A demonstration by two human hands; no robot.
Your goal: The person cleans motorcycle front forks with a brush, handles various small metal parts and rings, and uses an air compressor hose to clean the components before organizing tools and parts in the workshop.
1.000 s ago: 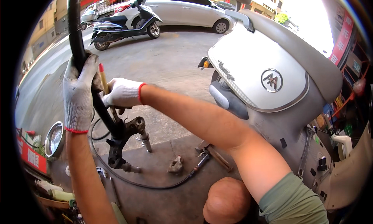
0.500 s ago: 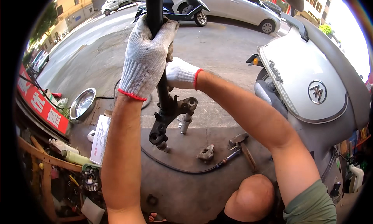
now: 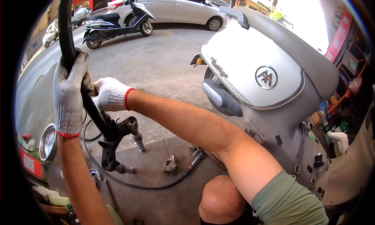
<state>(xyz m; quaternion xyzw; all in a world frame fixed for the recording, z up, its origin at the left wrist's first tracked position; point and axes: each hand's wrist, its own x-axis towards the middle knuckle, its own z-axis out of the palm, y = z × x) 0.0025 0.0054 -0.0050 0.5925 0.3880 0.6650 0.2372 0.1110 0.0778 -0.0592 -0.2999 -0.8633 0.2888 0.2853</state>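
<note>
At the frame's left, grips a black pole point(image 3: 66, 25) with the left hand point(image 3: 69, 84); has the right hand point(image 3: 110, 93) just beside the pole, but cannot tell if closed.

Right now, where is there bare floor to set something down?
The dark floor between the black cable and your knee looks bare, as does the pavement from your right hand out to the parked scooter. It's crowded around the bracket under the black tube, with metal pegs and the cable near.
</note>
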